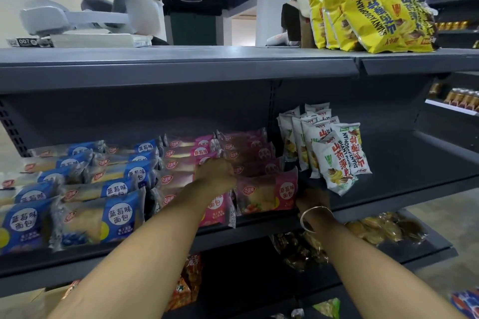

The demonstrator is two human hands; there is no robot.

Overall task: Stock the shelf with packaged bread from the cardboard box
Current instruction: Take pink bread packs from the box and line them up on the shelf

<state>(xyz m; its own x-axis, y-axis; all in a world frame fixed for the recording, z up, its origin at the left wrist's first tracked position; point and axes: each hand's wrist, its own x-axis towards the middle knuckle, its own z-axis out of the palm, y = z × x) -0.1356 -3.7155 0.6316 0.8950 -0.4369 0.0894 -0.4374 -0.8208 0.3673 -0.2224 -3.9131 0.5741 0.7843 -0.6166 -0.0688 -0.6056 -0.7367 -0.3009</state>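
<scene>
Pink strawberry bread packages stand in rows on the dark middle shelf, with blue blueberry bread packages in rows to their left. My left hand reaches into the pink rows, and its fingers curl over the top of a pink package behind the front one. My right hand, with a metal bangle on the wrist, sits at the right end of the front pink package. Its fingers are in shadow. A tan cardboard surface shows at the lower left.
White chip bags stand just right of the pink bread. Yellow chip bags lie on the top shelf. The lower shelf holds clear-wrapped pastries and snack packs. A person sits beyond the shelf at the upper left.
</scene>
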